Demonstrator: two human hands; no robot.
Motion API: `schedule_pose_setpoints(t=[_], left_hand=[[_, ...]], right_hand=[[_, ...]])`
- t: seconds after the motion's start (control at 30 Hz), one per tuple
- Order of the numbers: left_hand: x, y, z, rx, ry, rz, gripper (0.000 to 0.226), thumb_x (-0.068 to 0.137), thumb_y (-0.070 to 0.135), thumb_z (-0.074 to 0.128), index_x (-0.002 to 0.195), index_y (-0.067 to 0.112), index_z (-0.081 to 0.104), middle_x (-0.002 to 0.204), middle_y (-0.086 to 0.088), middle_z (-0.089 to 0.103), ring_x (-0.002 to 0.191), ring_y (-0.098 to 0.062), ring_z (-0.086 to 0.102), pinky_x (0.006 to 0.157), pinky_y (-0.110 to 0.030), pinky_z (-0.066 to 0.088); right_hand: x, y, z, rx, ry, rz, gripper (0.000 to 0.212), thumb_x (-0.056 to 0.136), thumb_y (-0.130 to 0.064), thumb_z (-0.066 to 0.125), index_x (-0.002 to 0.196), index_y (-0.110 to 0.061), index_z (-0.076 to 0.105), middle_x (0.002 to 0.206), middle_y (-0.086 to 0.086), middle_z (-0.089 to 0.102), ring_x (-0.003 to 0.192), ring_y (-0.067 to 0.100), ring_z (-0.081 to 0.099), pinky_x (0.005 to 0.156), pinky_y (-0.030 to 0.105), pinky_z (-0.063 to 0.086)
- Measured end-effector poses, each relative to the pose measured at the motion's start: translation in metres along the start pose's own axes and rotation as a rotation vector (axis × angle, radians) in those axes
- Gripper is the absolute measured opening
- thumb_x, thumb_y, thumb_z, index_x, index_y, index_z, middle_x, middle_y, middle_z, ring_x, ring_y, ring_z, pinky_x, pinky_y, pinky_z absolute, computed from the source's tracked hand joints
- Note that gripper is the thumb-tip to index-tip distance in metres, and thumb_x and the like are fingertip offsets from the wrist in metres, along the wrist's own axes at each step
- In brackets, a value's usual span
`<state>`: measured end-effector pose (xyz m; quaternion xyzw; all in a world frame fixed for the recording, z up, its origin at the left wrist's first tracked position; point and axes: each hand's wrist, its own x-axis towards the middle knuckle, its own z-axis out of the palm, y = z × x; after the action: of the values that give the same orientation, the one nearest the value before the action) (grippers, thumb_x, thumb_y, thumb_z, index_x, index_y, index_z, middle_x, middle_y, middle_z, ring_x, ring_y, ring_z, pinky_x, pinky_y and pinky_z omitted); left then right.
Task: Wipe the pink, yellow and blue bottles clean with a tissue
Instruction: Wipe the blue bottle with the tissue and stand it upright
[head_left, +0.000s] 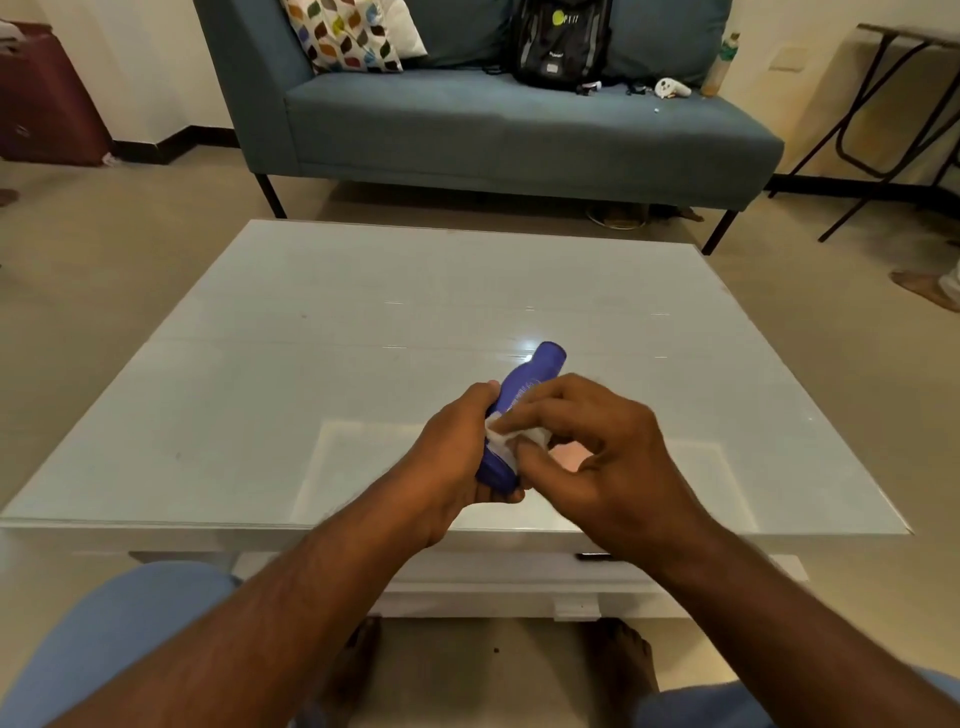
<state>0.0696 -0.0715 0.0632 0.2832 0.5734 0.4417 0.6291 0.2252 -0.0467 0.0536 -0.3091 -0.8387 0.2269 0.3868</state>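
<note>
Above the glossy white desk (311, 332), our left hand (452, 457) grips the smooth, curvy blue bottle (524, 395), while our right hand (597, 447) pinches a crumpled tissue (506, 441) against its side.

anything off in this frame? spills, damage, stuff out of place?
No spills or damage show. One oddity: only the blue bottle is in view, gripped by the left hand while the right hand presses a tissue on it. No pink or yellow bottle shows.
</note>
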Motion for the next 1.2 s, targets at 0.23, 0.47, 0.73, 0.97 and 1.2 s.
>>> schedule_pose_setpoints(t=[0.23, 0.47, 0.73, 0.97, 1.2], left_hand=[[0.002, -0.004, -0.001, 0.118, -0.131, -0.038, 0.053, 0.102, 0.051, 0.033, 0.125, 0.011, 0.058, 0.097, -0.018, 0.073, 0.079, -0.031, 0.066, 0.077, -0.041, 0.056], [0.001, 0.001, -0.003, -0.134, 0.088, 0.025, 0.042, 0.099, 0.05, 0.043, 0.111, 0.015, 0.062, 0.091, -0.011, 0.071, 0.071, -0.025, 0.068, 0.059, -0.035, 0.058], [-0.005, 0.002, -0.004, -0.118, -0.172, -0.017, 0.057, 0.1, 0.052, 0.034, 0.124, 0.007, 0.059, 0.091, -0.016, 0.074, 0.068, -0.024, 0.069, 0.061, -0.03, 0.058], [-0.006, 0.009, -0.007, -0.143, -0.076, -0.017, 0.055, 0.101, 0.052, 0.033, 0.116, 0.007, 0.061, 0.082, -0.016, 0.073, 0.059, -0.024, 0.068, 0.055, -0.029, 0.059], [-0.008, 0.005, -0.006, -0.099, -0.214, -0.004, 0.055, 0.101, 0.052, 0.033, 0.118, 0.008, 0.061, 0.087, -0.015, 0.073, 0.065, -0.023, 0.069, 0.058, -0.028, 0.058]], right_hand=[[0.015, 0.019, -0.022, -0.093, 0.309, 0.153, 0.02, 0.096, -0.023, 0.069, 0.114, -0.017, 0.075, 0.11, -0.003, 0.071, 0.1, 0.01, 0.068, 0.081, 0.022, 0.06], [-0.002, 0.005, 0.001, 0.051, 0.001, 0.07, 0.023, 0.089, -0.017, 0.078, 0.111, -0.02, 0.073, 0.11, -0.006, 0.067, 0.105, 0.01, 0.066, 0.079, 0.018, 0.06], [0.013, 0.021, -0.019, 0.011, 0.324, 0.196, 0.025, 0.093, -0.029, 0.069, 0.113, -0.014, 0.072, 0.109, -0.001, 0.07, 0.103, 0.009, 0.068, 0.079, 0.016, 0.06], [0.006, 0.011, -0.011, 0.071, 0.134, 0.074, 0.019, 0.091, -0.019, 0.077, 0.109, -0.02, 0.072, 0.106, -0.008, 0.068, 0.104, 0.005, 0.066, 0.077, 0.009, 0.055], [0.011, 0.018, -0.021, 0.083, 0.308, 0.208, 0.026, 0.091, -0.032, 0.069, 0.112, -0.015, 0.069, 0.108, -0.001, 0.07, 0.102, 0.013, 0.069, 0.08, 0.018, 0.061]])
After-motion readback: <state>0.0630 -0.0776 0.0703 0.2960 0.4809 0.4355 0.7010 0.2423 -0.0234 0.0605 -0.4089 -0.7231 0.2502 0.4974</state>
